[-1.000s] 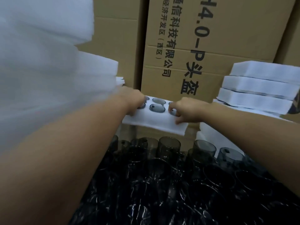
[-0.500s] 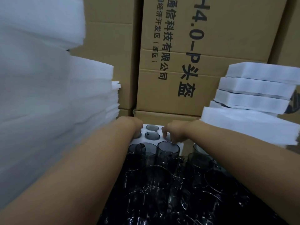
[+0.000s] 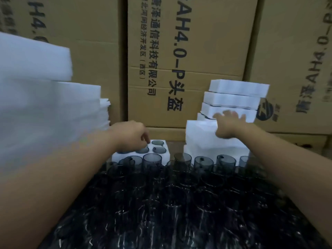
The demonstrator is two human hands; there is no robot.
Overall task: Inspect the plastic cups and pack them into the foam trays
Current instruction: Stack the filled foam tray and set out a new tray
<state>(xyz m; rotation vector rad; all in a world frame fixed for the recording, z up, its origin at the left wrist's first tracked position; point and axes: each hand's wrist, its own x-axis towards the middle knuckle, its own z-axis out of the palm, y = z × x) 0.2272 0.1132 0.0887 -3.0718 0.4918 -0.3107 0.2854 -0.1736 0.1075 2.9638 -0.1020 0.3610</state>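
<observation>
Nearest me, filling the lower frame, is a crowded mass of plastic cups (image 3: 161, 203). They are dark, smoky and see-through, with glints on their rims, and those at the far edge of the mass stand upright in a row with their mouths up.

Just beyond that row, at centre, lies a white foam tray (image 3: 166, 147) with round pockets. The pockets I can see each hold a grey cup sunk to the rim. My left hand (image 3: 131, 135) is over the tray's left part, with the fingers curled down to a pocket. I cannot tell whether they grip a cup or only touch it.

Right of centre, my right hand (image 3: 229, 123) lies with its fingers spread flat on a thick white foam block (image 3: 201, 135), holding nothing. Behind it stands a stack of foam trays (image 3: 237, 88), each slightly offset from the next. A larger, blurred foam pile (image 3: 45, 114) fills the left of the frame.

Farthest back is a wall of brown cardboard boxes (image 3: 215, 42). The centre one has black print running down it, "AH4.0-P头盔", and beside that a smaller line reads "通信科技有限公司". At the right edge another box shows the same code and a round dark logo.
</observation>
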